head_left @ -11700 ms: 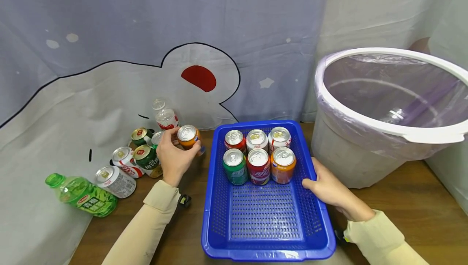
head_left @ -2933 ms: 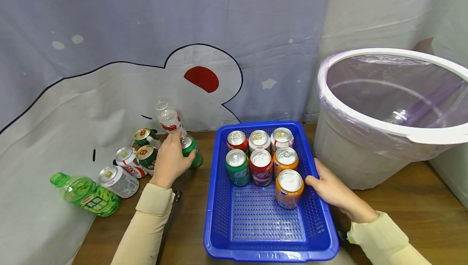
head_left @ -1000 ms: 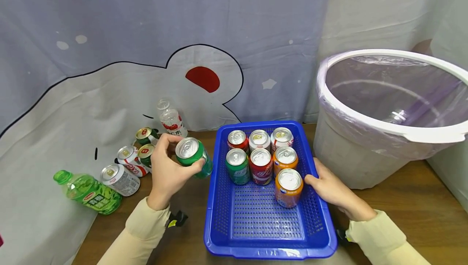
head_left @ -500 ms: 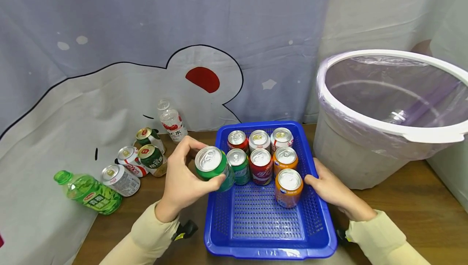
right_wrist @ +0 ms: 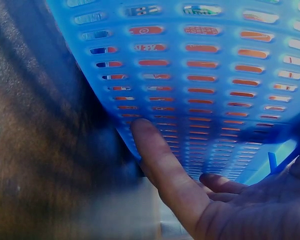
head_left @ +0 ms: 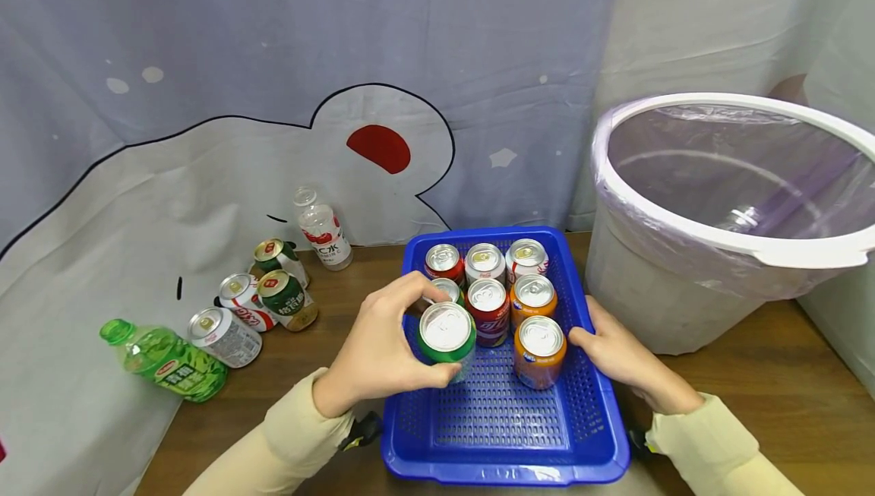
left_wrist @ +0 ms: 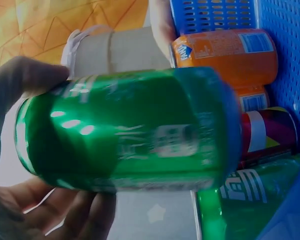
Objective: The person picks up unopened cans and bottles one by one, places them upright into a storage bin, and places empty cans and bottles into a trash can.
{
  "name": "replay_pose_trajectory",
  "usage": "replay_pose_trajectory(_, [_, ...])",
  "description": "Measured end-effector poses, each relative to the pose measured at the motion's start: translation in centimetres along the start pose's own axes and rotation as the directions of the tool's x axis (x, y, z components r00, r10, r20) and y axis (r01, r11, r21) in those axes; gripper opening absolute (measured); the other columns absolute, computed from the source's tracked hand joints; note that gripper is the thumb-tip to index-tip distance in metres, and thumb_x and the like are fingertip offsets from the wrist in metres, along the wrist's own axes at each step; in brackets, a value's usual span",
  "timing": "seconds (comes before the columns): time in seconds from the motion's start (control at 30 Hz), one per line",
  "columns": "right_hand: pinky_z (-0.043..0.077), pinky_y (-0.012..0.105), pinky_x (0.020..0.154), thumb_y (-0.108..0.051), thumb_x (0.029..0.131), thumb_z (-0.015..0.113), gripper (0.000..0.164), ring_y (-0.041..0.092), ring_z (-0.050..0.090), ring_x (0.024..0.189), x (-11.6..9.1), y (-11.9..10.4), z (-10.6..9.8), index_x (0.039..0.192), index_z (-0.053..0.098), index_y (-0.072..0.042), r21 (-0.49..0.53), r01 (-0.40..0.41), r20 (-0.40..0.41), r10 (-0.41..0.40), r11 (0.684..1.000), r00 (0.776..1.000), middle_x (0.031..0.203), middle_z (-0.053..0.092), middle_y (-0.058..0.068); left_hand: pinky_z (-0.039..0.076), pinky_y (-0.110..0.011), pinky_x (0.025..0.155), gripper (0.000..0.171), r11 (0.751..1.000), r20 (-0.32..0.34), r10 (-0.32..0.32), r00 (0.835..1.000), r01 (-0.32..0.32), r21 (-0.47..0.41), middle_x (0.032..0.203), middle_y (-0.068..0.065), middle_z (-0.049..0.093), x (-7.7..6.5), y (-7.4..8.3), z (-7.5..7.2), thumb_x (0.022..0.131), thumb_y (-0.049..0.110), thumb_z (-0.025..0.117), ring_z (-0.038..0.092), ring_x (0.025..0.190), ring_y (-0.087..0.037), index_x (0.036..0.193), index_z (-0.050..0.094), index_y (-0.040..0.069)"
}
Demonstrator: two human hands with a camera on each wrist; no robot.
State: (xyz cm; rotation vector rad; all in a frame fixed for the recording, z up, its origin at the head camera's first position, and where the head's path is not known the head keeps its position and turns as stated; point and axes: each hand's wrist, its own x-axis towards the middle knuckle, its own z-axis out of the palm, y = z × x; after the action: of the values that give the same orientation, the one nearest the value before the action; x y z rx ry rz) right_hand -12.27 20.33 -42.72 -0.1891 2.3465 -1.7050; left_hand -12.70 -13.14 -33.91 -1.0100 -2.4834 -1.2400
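Observation:
My left hand [head_left: 383, 344] grips a green soda can [head_left: 446, 333] near its top, thumb on the near side and fingers on the far side. The can is held over the left part of a blue plastic basket [head_left: 506, 473], just in front of another green can [head_left: 446, 289]. In the left wrist view the held can [left_wrist: 125, 130] fills the middle. My right hand [head_left: 618, 355] holds the basket's right rim, thumb over the top; in the right wrist view its fingers [right_wrist: 165, 165] lie along the perforated outer wall. Inside stand several upright cans, including a front orange can [head_left: 540, 359].
On the wooden table [head_left: 342, 298] at left are a green bottle [head_left: 171, 363], a silver can [head_left: 229, 340], a white-and-red can [head_left: 249, 302], dark green cans [head_left: 290, 302] and a clear bottle [head_left: 324, 234]. A lined white bin [head_left: 642, 276] stands behind right.
My left hand has lifted the green can from beside the clear bottle and carried it right, over the basket. Earlier, a second orange can came into the basket. My right hand stays put.

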Motion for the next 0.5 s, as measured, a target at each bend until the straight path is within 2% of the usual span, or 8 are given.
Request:
replay_pose_trajectory(0.1, [0.063,0.046,0.073,0.002,0.096,0.047,0.051,0.033,0.071,0.094,0.0,0.0,0.0,0.143,0.031,0.01,0.0,-0.001,0.001,0.001,1.0,1.0,0.126,0.058,0.037,0.056,-0.029,0.081,0.062,0.999,0.082,0.021,0.996,-0.024,0.039,0.106,0.015,0.065,0.3,0.0,0.5,0.057,0.03,0.096,0.062,0.095,-0.005,0.109,0.064,0.026])
replay_pose_trajectory(0.27, [0.063,0.046,0.073,0.002,0.096,0.047,0.051,0.033,0.071,0.095,0.1,0.0,-0.1,0.143,0.031,0.011,-0.006,0.007,0.001,-0.007,1.0,1.0,0.127,0.057,0.037,0.055,-0.03,0.085,0.061,0.989,0.193,0.032,0.981,-0.059,0.135,0.105,0.017,0.066,1.0,0.0,1.4,0.055,0.032,0.096,0.061,0.096,-0.001,0.107,0.064,0.025])
replay_pose_trajectory(0.4, [0.063,0.046,0.074,0.002,0.096,0.047,0.051,0.033,0.071,0.096,0.0,-0.1,-0.1,0.143,0.032,0.011,-0.017,0.014,-0.004,-0.014,1.0,1.0,0.127,0.057,0.037,0.05,-0.031,0.087,0.061,0.979,0.283,0.008,0.959,-0.065,0.194,0.101,0.019,0.066,1.7,-0.1,2.2,0.053,0.031,0.096,0.06,0.093,0.0,0.104,0.064,0.026])
replay_pose_trajectory(0.5, [0.063,0.046,0.075,0.002,0.095,0.048,0.051,0.033,0.071,0.096,0.0,-0.1,0.0,0.142,0.033,0.012,-0.029,0.018,-0.014,-0.018,0.999,1.0,0.127,0.057,0.037,0.05,-0.028,0.084,0.061,0.973,0.353,-0.021,0.935,-0.062,0.221,0.1,0.018,0.066,2.1,-0.2,2.6,0.053,0.03,0.097,0.06,0.091,-0.002,0.104,0.063,0.026])
